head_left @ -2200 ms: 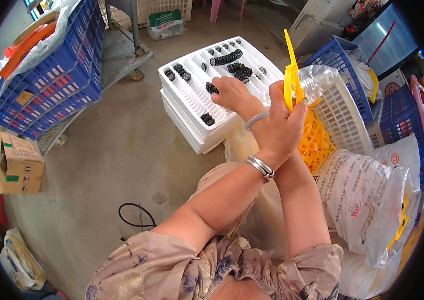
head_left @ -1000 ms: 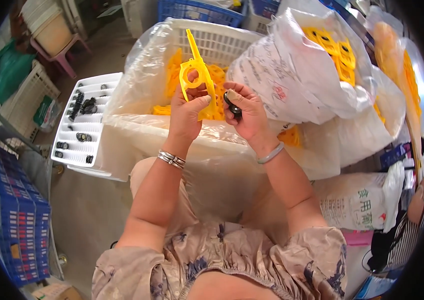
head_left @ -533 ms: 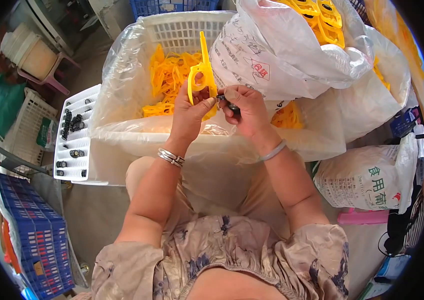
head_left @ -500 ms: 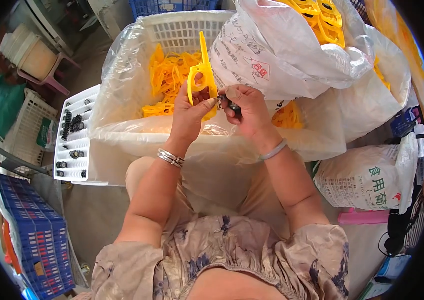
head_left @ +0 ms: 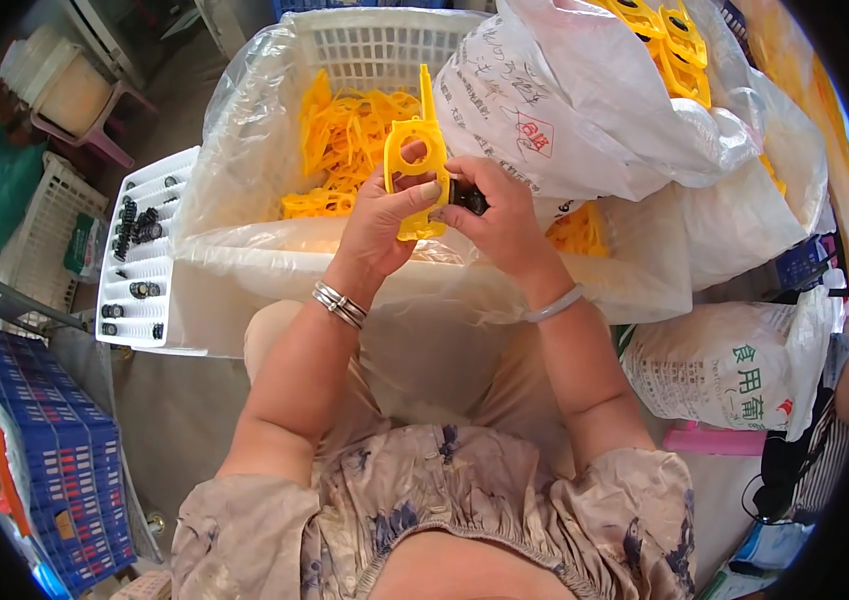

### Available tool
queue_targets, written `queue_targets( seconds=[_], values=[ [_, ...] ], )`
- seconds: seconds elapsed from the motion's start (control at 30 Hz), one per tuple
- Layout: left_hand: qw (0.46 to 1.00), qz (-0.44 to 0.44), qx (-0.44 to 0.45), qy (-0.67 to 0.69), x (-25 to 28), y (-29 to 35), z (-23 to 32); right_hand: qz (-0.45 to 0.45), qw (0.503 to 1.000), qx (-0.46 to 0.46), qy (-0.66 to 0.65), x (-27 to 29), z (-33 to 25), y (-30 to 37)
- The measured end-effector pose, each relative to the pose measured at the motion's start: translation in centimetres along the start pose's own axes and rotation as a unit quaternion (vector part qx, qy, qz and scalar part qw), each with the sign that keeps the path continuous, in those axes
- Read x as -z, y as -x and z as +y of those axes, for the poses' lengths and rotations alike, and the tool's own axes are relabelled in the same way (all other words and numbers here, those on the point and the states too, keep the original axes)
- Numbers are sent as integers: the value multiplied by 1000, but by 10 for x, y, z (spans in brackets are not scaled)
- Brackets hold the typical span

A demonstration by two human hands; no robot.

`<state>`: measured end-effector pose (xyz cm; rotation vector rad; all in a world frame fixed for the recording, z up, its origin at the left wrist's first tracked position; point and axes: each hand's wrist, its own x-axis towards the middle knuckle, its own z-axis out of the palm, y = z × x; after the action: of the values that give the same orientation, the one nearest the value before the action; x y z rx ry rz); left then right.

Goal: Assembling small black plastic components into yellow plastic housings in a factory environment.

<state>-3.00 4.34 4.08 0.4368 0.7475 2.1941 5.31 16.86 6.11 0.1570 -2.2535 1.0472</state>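
Note:
Upright in my left hand (head_left: 381, 222) is a yellow plastic frame (head_left: 414, 140) with round openings and a long thin stem at its top. My left thumb lies across its lower part. My right hand (head_left: 496, 212) pinches a small round black part (head_left: 468, 197) against the frame's right side. Fingers hide where the two meet, so I cannot tell whether they are joined. Behind my hands, many similar yellow pieces (head_left: 354, 135) lie heaped in a plastic-lined white basket (head_left: 384, 62).
On the left stands a white ribbed tray (head_left: 159, 275) with several black round parts (head_left: 144, 228). A white sack (head_left: 504, 90) rests over the basket's right side, with yellow frames (head_left: 679, 60) at its mouth. Blue crates (head_left: 64, 460) sit lower left; another printed sack (head_left: 704, 360) stands at right.
The yellow frame has turned so its broad face shows more. My right hand has brought the black part against its right edge. The whole view has shifted slightly.

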Motion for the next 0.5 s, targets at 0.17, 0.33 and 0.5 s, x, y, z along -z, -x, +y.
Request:
queue_targets(
  seconds=[0.17,0.33,0.5],
  values=[
    [995,4,-22,-98,5,2,0,-64,987,14,145,-5,-4,0],
    [1000,9,10,10,5,2,8,-32,994,-67,-75,0,2,4],
    [998,-51,16,31,10,2,10,-12,989,-42,-140,4,1,2]
  ],
)
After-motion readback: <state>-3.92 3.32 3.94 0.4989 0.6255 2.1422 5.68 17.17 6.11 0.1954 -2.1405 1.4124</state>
